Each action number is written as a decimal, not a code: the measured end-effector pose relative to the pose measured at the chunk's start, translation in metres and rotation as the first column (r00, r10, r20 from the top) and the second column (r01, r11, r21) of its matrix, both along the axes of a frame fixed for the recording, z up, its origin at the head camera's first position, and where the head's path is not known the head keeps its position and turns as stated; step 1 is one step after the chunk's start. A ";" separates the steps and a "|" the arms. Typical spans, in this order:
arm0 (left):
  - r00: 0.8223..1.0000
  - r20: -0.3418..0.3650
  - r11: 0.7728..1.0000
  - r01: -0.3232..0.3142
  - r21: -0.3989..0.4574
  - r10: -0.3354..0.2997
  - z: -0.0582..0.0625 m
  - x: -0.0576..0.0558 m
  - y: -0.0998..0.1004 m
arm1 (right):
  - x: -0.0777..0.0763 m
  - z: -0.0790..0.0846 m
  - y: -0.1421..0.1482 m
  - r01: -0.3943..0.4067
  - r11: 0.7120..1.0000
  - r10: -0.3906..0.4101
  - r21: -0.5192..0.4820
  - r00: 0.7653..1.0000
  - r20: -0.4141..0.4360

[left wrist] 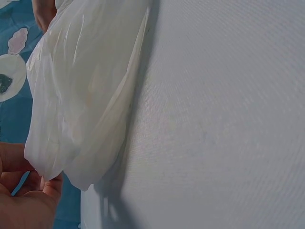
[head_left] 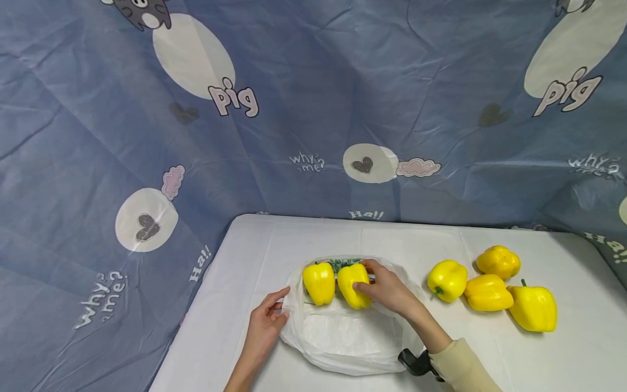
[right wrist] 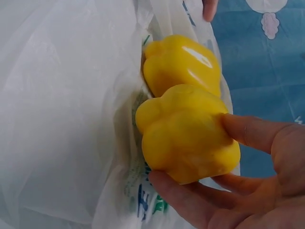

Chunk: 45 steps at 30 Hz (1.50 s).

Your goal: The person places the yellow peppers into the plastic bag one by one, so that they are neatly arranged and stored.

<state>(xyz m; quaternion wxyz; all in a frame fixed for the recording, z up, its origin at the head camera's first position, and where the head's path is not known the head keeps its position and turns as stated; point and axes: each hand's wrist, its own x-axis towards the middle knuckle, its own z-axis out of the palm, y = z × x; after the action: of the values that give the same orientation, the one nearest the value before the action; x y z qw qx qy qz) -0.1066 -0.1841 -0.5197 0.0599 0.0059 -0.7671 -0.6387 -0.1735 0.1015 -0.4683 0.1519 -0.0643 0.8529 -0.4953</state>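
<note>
A white plastic bag stands with its mouth open in front of me. My left hand pinches the bag's left rim between thumb and fingers. In the left wrist view, that hand is at the bag's lower corner. With thumb and fingers around it, my right hand grips a yellow bell pepper inside the bag's mouth. A second yellow bell pepper sits in the bag to its left. In the right wrist view, the gripped pepper partly covers the other pepper.
Right of the bag, several yellow bell peppers lie grouped on the white table. A blue printed cloth hangs behind and beside the table. A black strap mount is on the right wrist, near the bag's rim.
</note>
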 end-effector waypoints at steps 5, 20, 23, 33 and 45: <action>1.000 0.003 1.000 -0.001 -0.011 0.001 -0.001 -0.001 0.000 | -0.002 -0.005 -0.001 0.011 1.000 -0.011 -0.009 1.000 -0.016; 1.000 0.019 1.000 0.008 0.007 -0.008 -0.002 0.000 -0.001 | -0.004 -0.018 -0.007 0.075 0.997 -0.075 -0.018 0.997 0.006; 1.000 0.016 1.000 0.010 0.008 -0.010 -0.002 0.000 -0.001 | -0.003 -0.020 -0.007 0.092 0.995 -0.090 -0.044 0.995 0.033; 1.000 0.019 1.000 0.012 0.014 -0.012 -0.001 0.000 -0.001 | -0.002 -0.023 -0.011 0.124 0.989 -0.118 -0.084 0.991 0.068; 1.000 0.018 1.000 0.003 0.005 -0.003 0.001 0.001 0.000 | 0.000 -0.019 -0.009 0.130 0.983 -0.119 -0.132 0.989 0.093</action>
<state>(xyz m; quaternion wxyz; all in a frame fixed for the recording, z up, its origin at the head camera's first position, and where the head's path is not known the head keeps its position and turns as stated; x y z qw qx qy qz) -0.1060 -0.1837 -0.5191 0.0521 0.0105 -0.7660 -0.6406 -0.1734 0.0927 -0.4871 0.1519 0.0000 0.8118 -0.5639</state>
